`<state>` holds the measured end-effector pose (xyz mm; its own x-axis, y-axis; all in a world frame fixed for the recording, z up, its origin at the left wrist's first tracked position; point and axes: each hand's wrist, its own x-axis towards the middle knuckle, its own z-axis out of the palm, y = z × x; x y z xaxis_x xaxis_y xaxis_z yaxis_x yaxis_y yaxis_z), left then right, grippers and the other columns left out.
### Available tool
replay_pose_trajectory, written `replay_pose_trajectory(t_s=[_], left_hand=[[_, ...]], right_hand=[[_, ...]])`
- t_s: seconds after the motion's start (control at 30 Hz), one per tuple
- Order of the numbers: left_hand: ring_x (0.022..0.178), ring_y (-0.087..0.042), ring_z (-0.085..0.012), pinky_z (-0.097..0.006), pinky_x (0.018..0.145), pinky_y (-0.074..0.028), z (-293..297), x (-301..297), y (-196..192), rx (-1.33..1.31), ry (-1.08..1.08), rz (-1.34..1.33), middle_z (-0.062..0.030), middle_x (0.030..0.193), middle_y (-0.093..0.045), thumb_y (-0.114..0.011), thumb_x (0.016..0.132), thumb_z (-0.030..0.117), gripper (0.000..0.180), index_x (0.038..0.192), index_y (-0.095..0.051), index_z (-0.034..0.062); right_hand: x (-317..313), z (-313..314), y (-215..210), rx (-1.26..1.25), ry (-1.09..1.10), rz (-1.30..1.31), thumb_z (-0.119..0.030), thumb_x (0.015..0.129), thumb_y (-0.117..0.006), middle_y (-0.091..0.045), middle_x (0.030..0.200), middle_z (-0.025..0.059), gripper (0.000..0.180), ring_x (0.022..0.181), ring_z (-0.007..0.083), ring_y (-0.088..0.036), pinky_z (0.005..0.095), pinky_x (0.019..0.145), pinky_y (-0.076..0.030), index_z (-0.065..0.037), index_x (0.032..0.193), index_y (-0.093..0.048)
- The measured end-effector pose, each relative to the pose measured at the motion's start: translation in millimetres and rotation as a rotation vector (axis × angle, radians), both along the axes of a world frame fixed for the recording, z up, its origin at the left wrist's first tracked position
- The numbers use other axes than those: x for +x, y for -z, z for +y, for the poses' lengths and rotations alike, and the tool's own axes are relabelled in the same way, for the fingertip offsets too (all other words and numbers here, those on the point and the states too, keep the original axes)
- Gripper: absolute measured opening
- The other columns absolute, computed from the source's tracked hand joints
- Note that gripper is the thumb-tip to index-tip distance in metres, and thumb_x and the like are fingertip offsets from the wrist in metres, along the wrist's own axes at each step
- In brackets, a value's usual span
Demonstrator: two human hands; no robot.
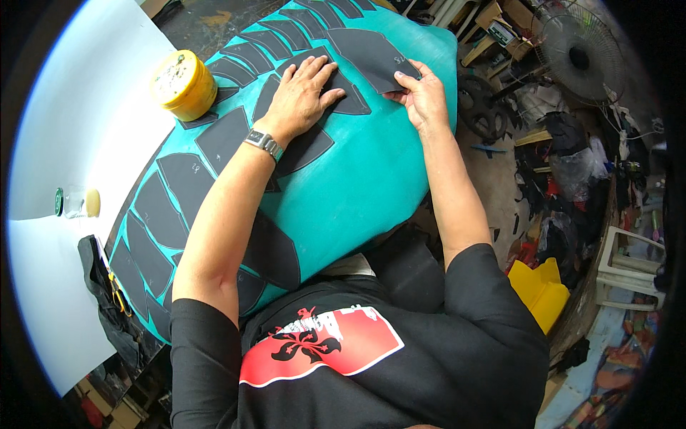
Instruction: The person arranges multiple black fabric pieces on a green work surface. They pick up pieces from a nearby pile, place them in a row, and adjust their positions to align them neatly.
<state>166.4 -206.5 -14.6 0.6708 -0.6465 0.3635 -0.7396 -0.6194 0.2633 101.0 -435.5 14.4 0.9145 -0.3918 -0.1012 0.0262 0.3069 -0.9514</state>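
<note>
My right hand (423,96) pinches the right end of a large black cut piece (368,53), thumb on top and fingers beneath its edge. That piece is partly raised off the teal sheet (357,179). My left hand (304,93) lies flat with fingers spread on another black piece (350,100), and the wrist above it wears a watch. Many more black pieces (189,179) rest on the teal sheet, curved strips (286,32) along the far edge and broader panels at the left. Part of the near pieces is hidden under my left arm.
A yellow tub (184,86) stands at the sheet's left edge on a white surface (86,93). Scissors (118,293) and a small glass jar (73,202) lie further left. To the right are a fan (577,53), a white stool (629,268) and a yellow object (539,293).
</note>
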Motion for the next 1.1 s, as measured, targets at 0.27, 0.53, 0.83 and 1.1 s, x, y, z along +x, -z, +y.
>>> replay_pose_trajectory(t_s=[0.27,0.53,0.83,1.1], left_hand=[[0.146,-0.032,-0.0297,-0.048,0.119,-0.023,-7,1,2,-0.003,-0.056,-0.032,-0.0143,0.153,-0.042,-0.048,0.099,0.053,0.066,0.147,-0.044,0.0072],[0.136,-0.044,-0.0281,-0.047,0.113,-0.032,-11,4,2,-0.056,-0.079,-0.113,-0.0123,0.142,-0.052,-0.05,0.097,0.056,0.066,0.141,-0.051,0.0067],[0.13,-0.045,-0.0274,-0.049,0.109,-0.032,-19,6,5,-0.023,-0.166,-0.194,-0.0081,0.138,-0.054,-0.05,0.095,0.06,0.058,0.136,-0.06,0.0201],[0.131,-0.044,-0.0271,-0.05,0.109,-0.031,-18,8,8,-0.02,-0.151,-0.208,-0.0071,0.138,-0.054,-0.048,0.096,0.06,0.056,0.137,-0.059,0.024]], right_hand=[[5,-4,2,-0.043,-0.005,0.046,0.004,0.091,-0.059,-0.065,0.105,0.02,0.037,0.083,0.0282,-0.071,0.0399,0.058,-0.063,0.006,0.127,-0.05],[7,-3,2,-0.098,0.006,0.076,0.004,0.091,-0.06,-0.065,0.105,0.0195,0.037,0.08,0.0267,-0.07,0.0361,0.054,-0.062,0.006,0.126,-0.051],[8,-3,-1,-0.137,0.017,0.103,0.004,0.085,-0.068,-0.066,0.103,0.0175,0.044,0.075,0.0211,-0.068,0.0288,0.049,-0.057,0.007,0.126,-0.054],[10,2,-1,-0.486,0.062,0.101,0.006,0.074,-0.077,-0.068,0.093,0.0152,0.052,0.06,0.0154,-0.065,0.0251,0.042,-0.048,0.003,0.123,-0.059]])
